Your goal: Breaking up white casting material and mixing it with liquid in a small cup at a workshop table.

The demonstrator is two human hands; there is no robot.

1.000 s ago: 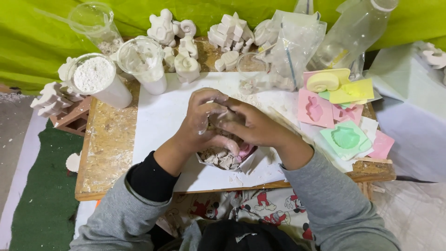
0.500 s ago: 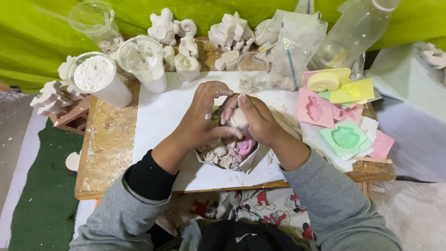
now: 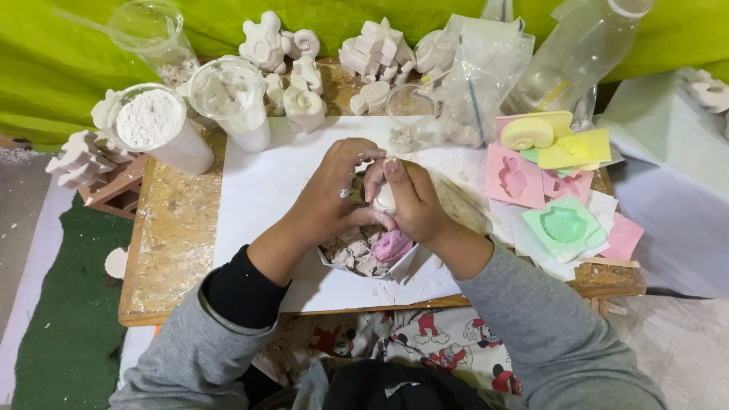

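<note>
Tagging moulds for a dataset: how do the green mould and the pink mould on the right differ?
The green mould carries a scallop-shell shape; the pink mould carries a narrower, upright figure. The green mould lies nearer the table's front edge and rests on other sheets; the pink mould lies further back, beside yellow moulds. Both are flat, square, pastel and face up.

Grey sleeves on both arms; black cuff under the left sleeve; 2 plaster-dusted hands.
</note>
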